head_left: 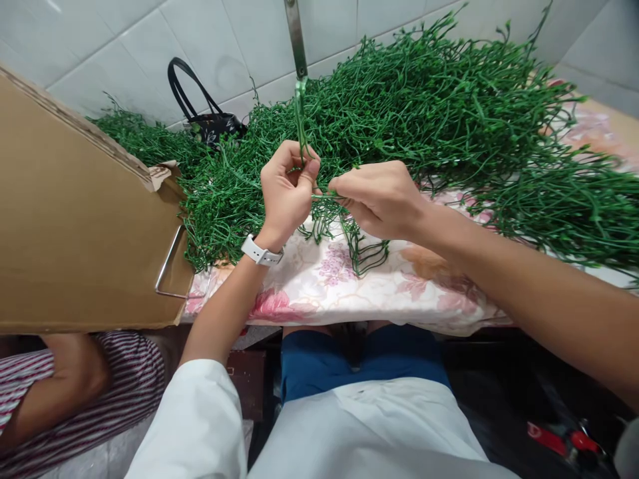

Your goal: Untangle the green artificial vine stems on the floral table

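My left hand (289,189), with a white watch (262,251) at its wrist, is closed in a pinch. Its fingers hold thin green strips (300,113) that hang from a metal bar. Just right of it, my right hand (382,198) pinches a thin green artificial stem (324,196) that spans the short gap between both hands. Below the right hand dangle several branching plant stems (367,256); whether they belong to the pinched one is hidden. Behind both hands lies a large heap of green artificial stems (414,100).
A cardboard box (90,213) stands at the left, with a bent metal wire (167,266) by it. The metal bar (295,40) comes down before the tiled wall. A black handbag (212,126) sits behind the heap. Floral cloth (319,293) covers the table. Another person's arm (64,379) shows lower left.
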Demonstrator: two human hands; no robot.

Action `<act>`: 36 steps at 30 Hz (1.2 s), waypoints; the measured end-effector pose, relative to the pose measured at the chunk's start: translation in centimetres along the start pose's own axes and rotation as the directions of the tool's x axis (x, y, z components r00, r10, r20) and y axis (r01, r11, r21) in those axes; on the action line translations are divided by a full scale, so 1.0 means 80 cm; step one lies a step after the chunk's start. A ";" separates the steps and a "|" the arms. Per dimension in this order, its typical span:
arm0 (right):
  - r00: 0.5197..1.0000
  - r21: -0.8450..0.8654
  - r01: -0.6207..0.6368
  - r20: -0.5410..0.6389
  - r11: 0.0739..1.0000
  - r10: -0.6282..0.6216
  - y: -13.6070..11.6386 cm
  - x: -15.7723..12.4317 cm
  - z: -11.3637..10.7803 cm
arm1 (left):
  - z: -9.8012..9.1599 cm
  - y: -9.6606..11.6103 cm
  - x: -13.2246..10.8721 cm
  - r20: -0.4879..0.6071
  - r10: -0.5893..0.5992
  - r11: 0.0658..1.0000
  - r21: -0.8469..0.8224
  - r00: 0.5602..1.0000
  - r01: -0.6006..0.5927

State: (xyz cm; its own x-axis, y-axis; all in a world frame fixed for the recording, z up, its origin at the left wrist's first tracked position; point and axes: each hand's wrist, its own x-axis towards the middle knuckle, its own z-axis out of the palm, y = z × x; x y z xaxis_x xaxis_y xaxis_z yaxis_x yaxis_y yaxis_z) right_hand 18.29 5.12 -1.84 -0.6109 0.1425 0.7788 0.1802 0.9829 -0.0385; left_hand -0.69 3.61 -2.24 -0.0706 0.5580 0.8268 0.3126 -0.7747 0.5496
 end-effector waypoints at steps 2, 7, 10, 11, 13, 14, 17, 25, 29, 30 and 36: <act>0.999 -0.057 0.024 0.040 0.998 -0.022 -0.001 0.000 -0.002 | 0.001 0.000 -0.001 -0.006 0.008 1.000 -0.004 1.000 -0.008; 0.996 -0.194 0.081 0.043 0.978 -0.074 -0.004 0.000 0.001 | -0.002 0.004 0.002 -0.060 -0.038 0.999 0.002 0.997 0.039; 0.994 -0.219 0.105 0.026 0.970 -0.102 -0.005 0.001 0.005 | -0.001 0.008 0.002 -0.104 -0.039 0.999 -0.034 0.994 0.036; 0.995 -0.220 0.103 0.033 0.970 -0.098 -0.005 0.002 0.006 | 0.001 0.009 0.002 -0.117 -0.042 0.999 -0.038 0.992 0.038; 0.996 -0.214 0.089 0.047 0.973 -0.080 -0.005 0.005 0.005 | 0.005 0.009 0.000 -0.144 -0.052 0.998 -0.025 0.988 0.049; 0.996 -0.204 0.082 0.052 0.976 -0.073 -0.006 0.006 0.005 | 0.006 0.008 -0.001 -0.157 -0.056 0.998 -0.013 0.986 0.054; 0.997 -0.160 0.059 0.068 0.985 -0.049 -0.014 0.009 0.005 | -0.002 -0.004 0.004 -0.195 -0.077 0.996 0.034 0.978 0.086; 0.994 0.186 -0.083 0.082 0.979 0.069 -0.032 0.010 0.009 | -0.083 -0.045 0.044 -0.374 -0.261 0.956 0.026 0.890 0.292; 0.873 0.555 -0.390 -0.033 0.735 0.487 -0.005 0.013 0.007 | -0.055 -0.028 0.031 -0.147 -0.278 0.959 0.018 0.949 0.284; 0.831 0.634 -0.421 -0.018 0.649 0.556 0.000 0.013 0.007 | -0.046 -0.023 0.026 -0.112 -0.288 0.957 0.011 0.951 0.291; 0.591 0.826 -0.549 0.278 0.125 0.758 0.001 0.022 0.008 | -0.026 -0.014 0.012 -0.062 -0.386 0.922 0.000 0.921 0.386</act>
State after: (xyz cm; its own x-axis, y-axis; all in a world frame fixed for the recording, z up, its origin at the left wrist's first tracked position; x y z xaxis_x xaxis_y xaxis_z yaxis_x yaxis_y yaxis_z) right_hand 16.77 5.51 -0.87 -0.4384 0.8613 0.2570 -0.2790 0.1414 -0.9498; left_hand -3.06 4.37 -1.82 -0.2445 0.7939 0.5567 0.2612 -0.4989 0.8263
